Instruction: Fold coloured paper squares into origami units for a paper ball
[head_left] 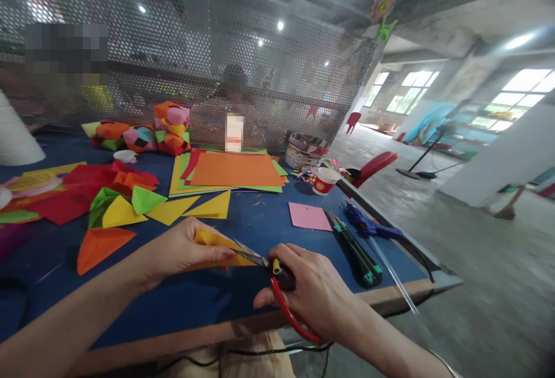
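Observation:
My left hand (pixel 184 248) pinches a folded piece of yellow-orange paper (pixel 214 241) over the near part of the blue table. In my right hand (pixel 314 285) is a pair of scissors (pixel 282 303) with red and dark handles. Its blades are spread around the edge of the yellow-orange paper. Just left of my left hand lies a folded orange paper piece (pixel 102 245). Beyond it sit green folded pieces (pixel 147 200) and yellow triangles (pixel 212 206). To the right of the scissors are a pink paper square (pixel 310 216) and a black-and-green utility knife (pixel 356 251).
A stack of coloured paper (pixel 236 170) lies mid-table. Behind it stands a perforated metal screen (pixel 269 48), with a person beyond. A paper cup (pixel 326 181) and a blue glue gun (pixel 370 222) are at the right edge. Paper ornaments (pixel 171 129) and a white cone (pixel 17 135) stand left.

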Available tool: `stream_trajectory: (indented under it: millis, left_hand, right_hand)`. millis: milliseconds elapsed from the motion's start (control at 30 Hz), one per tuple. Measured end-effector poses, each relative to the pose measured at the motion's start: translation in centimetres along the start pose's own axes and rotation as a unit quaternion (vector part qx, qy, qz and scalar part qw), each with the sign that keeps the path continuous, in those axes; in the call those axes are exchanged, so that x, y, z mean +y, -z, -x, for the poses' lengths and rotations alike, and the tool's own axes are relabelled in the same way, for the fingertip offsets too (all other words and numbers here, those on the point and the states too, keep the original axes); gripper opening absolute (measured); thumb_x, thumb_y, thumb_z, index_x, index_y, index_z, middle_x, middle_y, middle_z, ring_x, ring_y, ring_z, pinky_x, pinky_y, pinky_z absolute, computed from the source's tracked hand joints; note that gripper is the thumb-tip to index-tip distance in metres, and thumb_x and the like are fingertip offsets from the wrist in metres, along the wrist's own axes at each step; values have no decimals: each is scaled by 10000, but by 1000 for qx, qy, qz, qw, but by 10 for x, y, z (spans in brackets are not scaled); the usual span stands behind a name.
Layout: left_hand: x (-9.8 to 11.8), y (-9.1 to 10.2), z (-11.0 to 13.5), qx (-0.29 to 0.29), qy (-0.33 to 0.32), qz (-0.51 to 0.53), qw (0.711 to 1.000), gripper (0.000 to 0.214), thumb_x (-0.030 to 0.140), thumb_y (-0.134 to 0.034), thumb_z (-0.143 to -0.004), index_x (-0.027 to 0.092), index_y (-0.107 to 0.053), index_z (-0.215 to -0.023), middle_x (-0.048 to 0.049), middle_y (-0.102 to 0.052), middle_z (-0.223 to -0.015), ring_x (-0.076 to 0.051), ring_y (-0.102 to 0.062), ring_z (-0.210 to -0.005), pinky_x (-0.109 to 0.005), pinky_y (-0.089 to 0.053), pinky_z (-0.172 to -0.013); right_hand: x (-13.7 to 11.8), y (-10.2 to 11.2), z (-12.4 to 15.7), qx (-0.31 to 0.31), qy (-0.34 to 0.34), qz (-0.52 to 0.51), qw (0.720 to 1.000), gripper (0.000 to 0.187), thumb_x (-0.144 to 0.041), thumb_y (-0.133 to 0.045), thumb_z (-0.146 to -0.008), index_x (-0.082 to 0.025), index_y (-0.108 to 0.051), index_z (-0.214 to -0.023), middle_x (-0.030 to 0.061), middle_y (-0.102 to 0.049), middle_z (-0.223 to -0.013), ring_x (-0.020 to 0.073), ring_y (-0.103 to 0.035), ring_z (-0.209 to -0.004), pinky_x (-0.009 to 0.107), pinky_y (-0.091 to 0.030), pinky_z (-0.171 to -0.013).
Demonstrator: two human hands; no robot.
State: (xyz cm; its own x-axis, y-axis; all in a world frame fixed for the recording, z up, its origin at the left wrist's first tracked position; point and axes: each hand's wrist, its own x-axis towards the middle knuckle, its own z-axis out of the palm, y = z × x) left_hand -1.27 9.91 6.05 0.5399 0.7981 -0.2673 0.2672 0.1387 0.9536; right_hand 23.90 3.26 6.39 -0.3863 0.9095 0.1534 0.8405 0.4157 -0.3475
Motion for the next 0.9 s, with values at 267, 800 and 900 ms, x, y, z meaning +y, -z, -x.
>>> stream_trajectory:
  millis: [267, 800, 900]
  left_hand:
    - [4, -3, 1, 14, 4, -15, 1000, 569, 587, -857, -632, 134, -833, -975, -135, -807, -974, -267, -746, -831, -309, -589, -787]
    - [10, -4, 1, 24, -3, -42, 999, 434, 572, -837, -635, 167, -824, -789, -75, -775, -735, -179, -662, -640, -247, -517, -619]
    - [12, -5, 3, 27, 1, -49, 998, 407, 581, -828, -646, 181, -802, -714, -57, -759, -695, -164, -641, -622, -243, -499, -611]
  right_hand:
    - [1, -1, 1, -5, -1, -3, 1000, 521, -667, -791, -782, -202, -679, -988, 37, -725, -865, 216, -699, -711, 290, -391, -611]
    - [2, -5, 3, 2, -1, 16, 1000, 428, -624, -747, -857, -206, -654, -861, 25, -708, -746, 179, -661, -607, 268, -336, -557]
    - [6, -2, 1, 0, -25, 24, 999, 409, -614, -725, -882, -212, -647, -872, 28, -719, -759, 199, -687, -645, 271, -343, -570]
